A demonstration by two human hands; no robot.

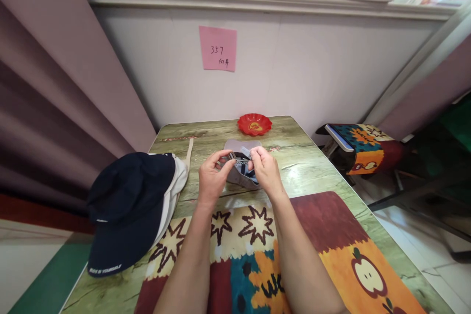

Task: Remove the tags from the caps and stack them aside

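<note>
A marbled green table (pixel 309 169) abuts a white wall (pixel 316 68). Both forearms extend forward and converge. The grey cap (pixel 243 177) is between the hands, beyond the printed mat (pixel 312 221), brim wallward. Left hand (pixel 216 174): thumb and fingers pinch the cap's rim. Right hand (pixel 265 169): fingertips pinched at the opposite rim.

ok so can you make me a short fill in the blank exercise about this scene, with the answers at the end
1. The left hand and right hand hold a grey cap; the scalloped dish beyond it is coloured ____.
2. The pink note on the wall bears the number ____.
3. The navy cap lies on the person's ____ side.

Missing words: red; 357; left
</note>
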